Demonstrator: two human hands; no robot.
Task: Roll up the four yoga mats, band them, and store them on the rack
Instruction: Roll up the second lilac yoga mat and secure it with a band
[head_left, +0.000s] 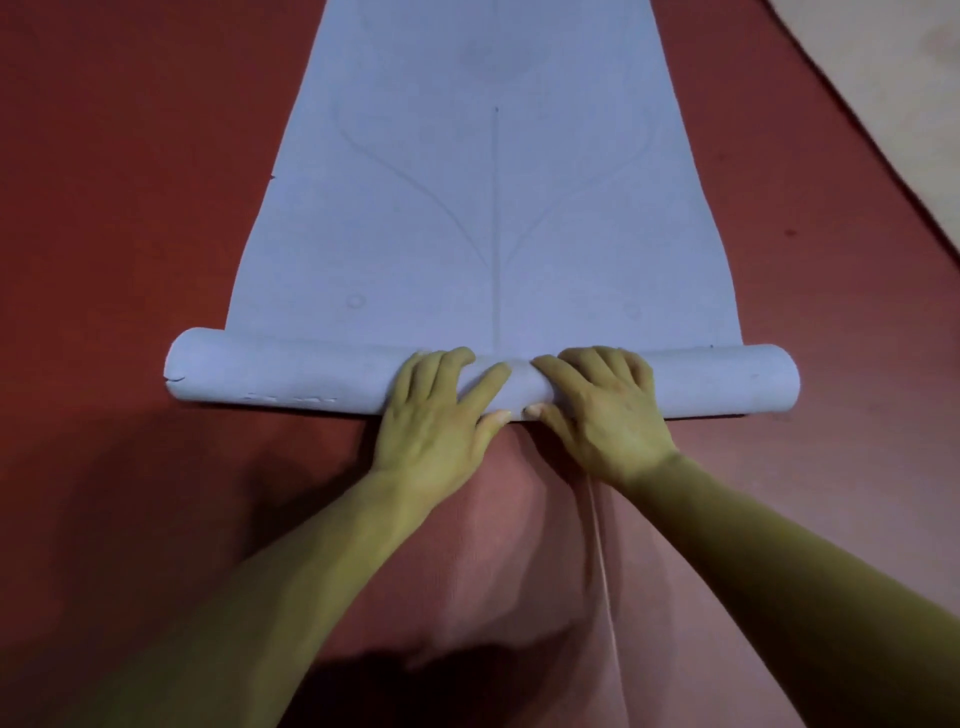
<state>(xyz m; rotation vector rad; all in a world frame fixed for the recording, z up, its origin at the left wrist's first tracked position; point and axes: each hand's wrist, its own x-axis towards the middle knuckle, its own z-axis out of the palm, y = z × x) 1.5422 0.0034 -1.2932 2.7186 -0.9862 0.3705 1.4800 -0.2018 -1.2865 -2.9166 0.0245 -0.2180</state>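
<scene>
1. On the red carpet (104, 208) in front of the person's knees, a pale blue yoga mat (493, 171) lies stretched away from them. Its near end is wound into a roll (285, 376) lying crosswise. Most of the length is flat, so I'd say this mat is early in its rolling. No other mat, band or rack shows from here
2. The left hand (441, 410) and right hand (597, 410) sit side by side on the middle of the roll, thumbs almost meeting. Each grip is clasped on the roll, fingers curled over the top and thumbs tucked low against the near side
3. With both hands bunched at the centre, the two ends have nothing guiding them. I'd move the hands further apart, so that the ends turn together with the middle and the roll doesn't go cone-shaped
4. The embossed centre line (496, 218) running up the mat is a handy check: keep the roll square to it as it travels
5. Press down and forward in short, even turns, pulling back a little each time to take up slack. A tight roll should take a band more easily and sit better on a rack
6. A thin pale cord (602, 561) hangs just beside the right wrist, on the near side of the roll, and is best kept out of the winding. Bare pale floor (909, 78) shows past the carpet's far right edge
</scene>
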